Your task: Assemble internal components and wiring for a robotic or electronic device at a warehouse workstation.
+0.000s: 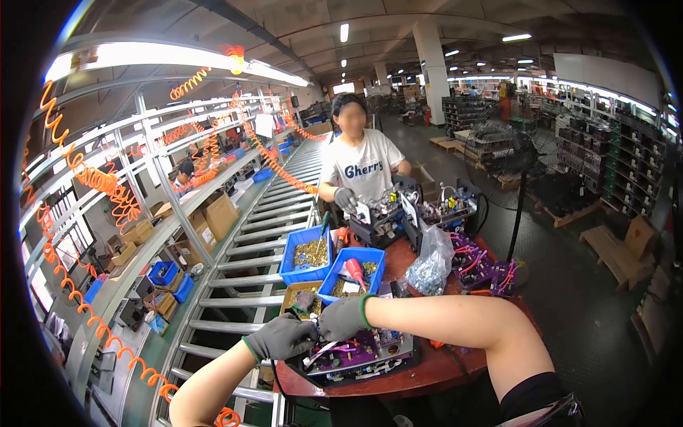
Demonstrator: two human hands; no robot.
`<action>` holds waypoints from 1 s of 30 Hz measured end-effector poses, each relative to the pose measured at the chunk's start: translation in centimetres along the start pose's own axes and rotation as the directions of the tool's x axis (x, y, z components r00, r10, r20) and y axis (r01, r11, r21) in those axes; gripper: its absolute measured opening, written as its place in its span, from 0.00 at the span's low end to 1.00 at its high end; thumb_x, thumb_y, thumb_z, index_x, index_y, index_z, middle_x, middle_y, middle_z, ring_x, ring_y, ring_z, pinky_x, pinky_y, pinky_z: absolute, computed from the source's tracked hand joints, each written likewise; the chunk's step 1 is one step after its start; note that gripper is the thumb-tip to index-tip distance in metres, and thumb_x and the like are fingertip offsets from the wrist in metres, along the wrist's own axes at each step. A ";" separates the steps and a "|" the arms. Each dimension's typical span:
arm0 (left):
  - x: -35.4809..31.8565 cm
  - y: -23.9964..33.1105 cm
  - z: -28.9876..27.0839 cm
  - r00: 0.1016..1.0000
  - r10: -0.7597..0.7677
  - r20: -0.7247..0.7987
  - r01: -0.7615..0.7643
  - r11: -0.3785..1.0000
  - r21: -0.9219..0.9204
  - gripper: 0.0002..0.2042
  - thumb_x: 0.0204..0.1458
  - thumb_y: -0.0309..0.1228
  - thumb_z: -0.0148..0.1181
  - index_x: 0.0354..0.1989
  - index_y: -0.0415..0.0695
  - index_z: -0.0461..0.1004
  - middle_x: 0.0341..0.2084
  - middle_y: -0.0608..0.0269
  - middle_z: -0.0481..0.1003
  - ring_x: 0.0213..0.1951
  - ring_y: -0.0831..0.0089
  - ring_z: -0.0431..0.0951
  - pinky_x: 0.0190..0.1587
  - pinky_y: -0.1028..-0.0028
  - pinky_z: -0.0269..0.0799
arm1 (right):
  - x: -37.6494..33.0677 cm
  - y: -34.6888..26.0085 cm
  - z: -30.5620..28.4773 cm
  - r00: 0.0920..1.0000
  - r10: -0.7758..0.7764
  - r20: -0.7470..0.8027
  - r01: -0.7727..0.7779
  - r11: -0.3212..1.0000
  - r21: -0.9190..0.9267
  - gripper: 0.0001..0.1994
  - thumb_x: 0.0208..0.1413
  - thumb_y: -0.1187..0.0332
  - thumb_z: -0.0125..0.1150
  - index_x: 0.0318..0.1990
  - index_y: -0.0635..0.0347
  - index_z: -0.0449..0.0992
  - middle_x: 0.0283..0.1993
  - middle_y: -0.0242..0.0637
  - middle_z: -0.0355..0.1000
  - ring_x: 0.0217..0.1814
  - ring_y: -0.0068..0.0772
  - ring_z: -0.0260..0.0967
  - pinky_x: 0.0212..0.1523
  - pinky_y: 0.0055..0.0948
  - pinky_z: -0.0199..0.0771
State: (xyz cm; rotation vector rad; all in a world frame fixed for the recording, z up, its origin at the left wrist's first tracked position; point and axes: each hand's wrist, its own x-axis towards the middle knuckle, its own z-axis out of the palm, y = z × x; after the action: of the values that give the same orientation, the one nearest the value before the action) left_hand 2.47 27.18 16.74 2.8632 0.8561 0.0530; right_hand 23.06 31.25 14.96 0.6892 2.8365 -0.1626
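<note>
Purple wired circuit-board unit (361, 354) is laid on red tabletop (429, 379) | its far-left edge is overlapped by grey-gloved left hand (283, 337) and grey-gloved right hand (343, 318), held close together | whether anything is pinched cannot be told

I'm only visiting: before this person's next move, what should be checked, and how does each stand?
1. Gloves on left hand and right hand: ok.
2. Purple circuit board within reach: ok.
3. Firm fingertip grip: cannot tell; contact is hidden.
4. Red-handled tool resting in the nearer blue bin: ok.
5. Co-worker's gloved hand clear of this board: ok.
6. Board's fasteners seated: cannot tell; too small.
</note>
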 end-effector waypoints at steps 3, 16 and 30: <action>-0.4 -0.7 0.9 0.999 0.041 -0.015 -0.041 0.999 -0.008 0.10 0.54 0.38 0.58 0.39 0.47 0.73 0.27 0.52 0.76 0.34 0.49 0.76 0.42 0.56 0.71 | 0.2 0.1 0.5 0.996 -0.083 -0.026 0.083 0.997 -0.004 0.18 0.59 0.57 0.46 0.40 0.55 0.81 0.45 0.44 0.77 0.50 0.48 0.74 0.53 0.44 0.71; 0.0 0.1 -0.3 0.997 0.051 -0.058 -0.052 0.999 -0.015 0.08 0.53 0.35 0.59 0.38 0.46 0.73 0.25 0.53 0.75 0.32 0.50 0.76 0.42 0.58 0.69 | 0.2 0.5 0.0 0.998 -0.053 -0.024 0.053 0.999 -0.004 0.17 0.58 0.57 0.46 0.40 0.55 0.80 0.42 0.45 0.78 0.47 0.50 0.74 0.49 0.46 0.73; 0.1 0.6 -0.3 0.997 0.055 -0.048 -0.059 0.994 -0.089 0.07 0.53 0.35 0.60 0.35 0.45 0.74 0.26 0.53 0.75 0.34 0.52 0.77 0.43 0.59 0.70 | -0.3 1.2 0.8 0.990 -0.116 -0.085 0.124 0.989 0.085 0.17 0.58 0.57 0.46 0.40 0.56 0.80 0.42 0.46 0.77 0.48 0.51 0.73 0.51 0.47 0.71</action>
State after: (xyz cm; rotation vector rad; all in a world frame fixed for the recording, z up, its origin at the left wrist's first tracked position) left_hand 2.82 26.77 17.17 2.8116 0.7592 0.1601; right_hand 24.02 32.01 14.18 0.5538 2.9641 -0.2907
